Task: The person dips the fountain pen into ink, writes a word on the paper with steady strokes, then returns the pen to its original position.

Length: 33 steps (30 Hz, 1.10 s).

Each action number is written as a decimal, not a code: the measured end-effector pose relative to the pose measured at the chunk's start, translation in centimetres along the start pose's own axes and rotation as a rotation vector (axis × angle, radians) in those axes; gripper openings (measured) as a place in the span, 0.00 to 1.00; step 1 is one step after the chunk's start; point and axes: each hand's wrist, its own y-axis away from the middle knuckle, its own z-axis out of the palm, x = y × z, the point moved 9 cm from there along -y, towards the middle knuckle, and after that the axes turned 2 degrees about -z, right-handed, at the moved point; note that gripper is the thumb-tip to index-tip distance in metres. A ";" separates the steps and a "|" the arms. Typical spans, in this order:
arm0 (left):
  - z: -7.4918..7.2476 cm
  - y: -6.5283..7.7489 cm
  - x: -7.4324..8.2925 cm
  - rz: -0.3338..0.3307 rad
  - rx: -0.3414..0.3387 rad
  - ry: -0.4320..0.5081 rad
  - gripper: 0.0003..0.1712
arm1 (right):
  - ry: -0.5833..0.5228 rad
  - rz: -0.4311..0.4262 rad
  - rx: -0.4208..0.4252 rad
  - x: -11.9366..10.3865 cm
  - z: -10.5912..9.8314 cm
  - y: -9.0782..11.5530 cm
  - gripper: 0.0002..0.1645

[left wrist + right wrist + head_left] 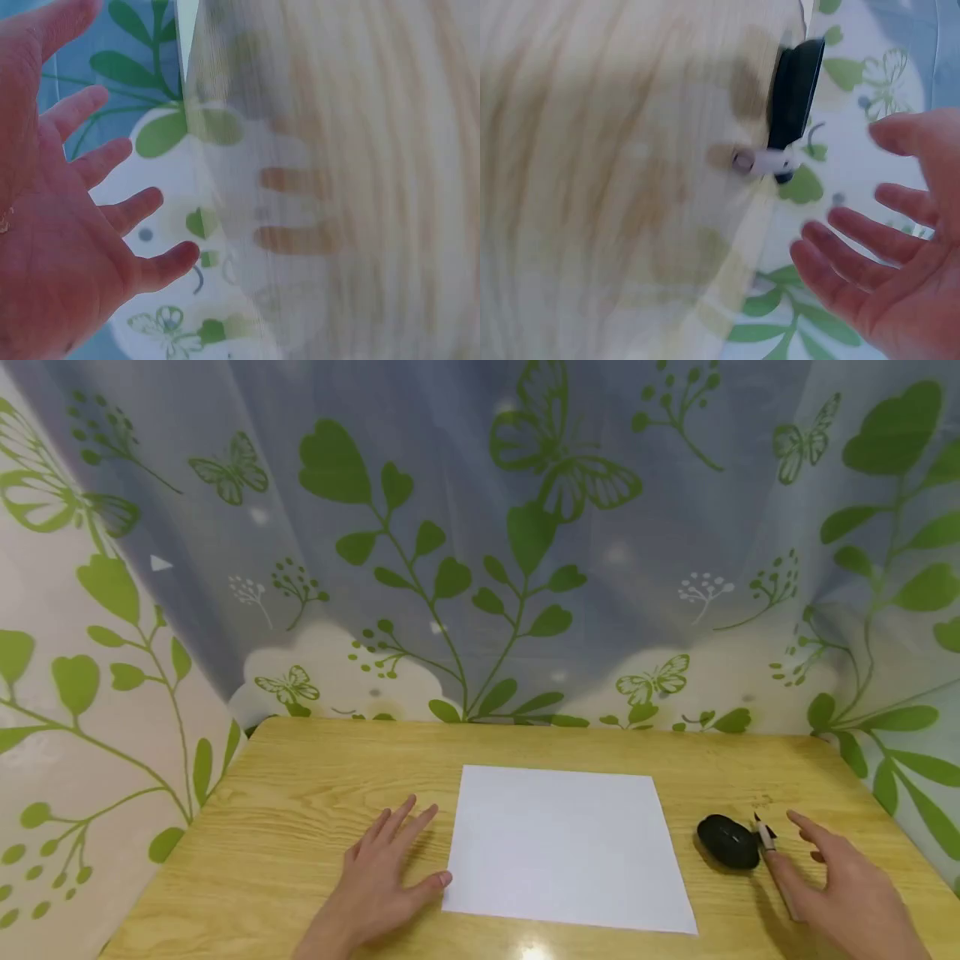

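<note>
A white sheet of paper (566,852) lies flat on the wooden table. My left hand (378,877) is spread at its left side, thumb tip at the paper's edge; the left wrist view shows this palm (67,240) with nothing in it. To the right of the paper is a glossy black rounded dish (727,842), seen side-on as a dark shape (795,94) in the right wrist view. A dark-tipped brush (765,833) leans against its right side. Over the brush's handle hovers my right hand (855,885), fingers loosely extended, holding nothing.
The wooden table top (337,760) runs back to a curtain (465,635) printed with green leaves and butterflies. Similar fabric hangs at the left and right sides. A small mark (762,801) shows on the wood behind the brush.
</note>
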 end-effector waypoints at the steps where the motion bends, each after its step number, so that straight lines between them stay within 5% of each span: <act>1: 0.1 -0.1 0.2 0.005 -0.010 0.007 0.45 | -0.001 0.008 -0.012 0.4 0.1 0.0 0.44; 6: 0.4 -0.6 1.1 0.038 -0.039 0.002 0.42 | -0.036 0.038 -0.073 1.9 1.1 0.1 0.37; 22: 3.0 -1.4 2.5 0.124 -0.218 -0.044 0.38 | -0.072 0.035 -0.169 2.6 3.3 -0.6 0.42; 33: 3.1 -1.4 2.6 0.126 -0.214 -0.067 0.36 | -0.054 -0.003 -0.137 2.1 2.9 -1.2 0.41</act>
